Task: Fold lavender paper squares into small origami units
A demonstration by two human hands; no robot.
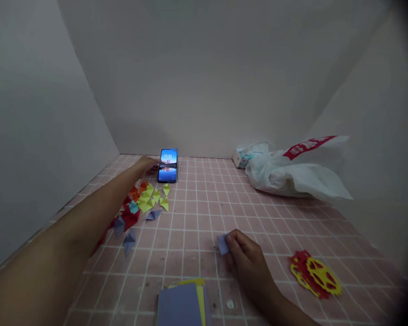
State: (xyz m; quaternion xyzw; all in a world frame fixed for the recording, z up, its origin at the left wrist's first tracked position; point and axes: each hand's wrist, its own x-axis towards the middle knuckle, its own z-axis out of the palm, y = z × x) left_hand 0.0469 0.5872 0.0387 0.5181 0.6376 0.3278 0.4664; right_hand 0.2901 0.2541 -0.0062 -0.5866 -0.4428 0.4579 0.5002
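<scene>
My right hand (246,258) pinches a small folded piece of lilac paper (223,244) between thumb and fingers, over the middle of the table. Far off to the left, my left hand (149,165) is at the left edge of a lit phone (167,165), one finger stretched towards it; contact is hard to make out. Below my left forearm lie folded paper pieces in yellow (146,200), red (131,219), orange, blue and lilac (129,242), partly hidden by the arm. A stack of coloured paper sheets (180,305), lilac on top, lies at the near edge.
Red and yellow paper cut-outs (318,274) lie at the right. Behind them rests a white plastic bag (292,174) with red print, next to a small patterned box (242,157) against the back wall. White walls stand around the pink tiled-pattern tabletop (200,217).
</scene>
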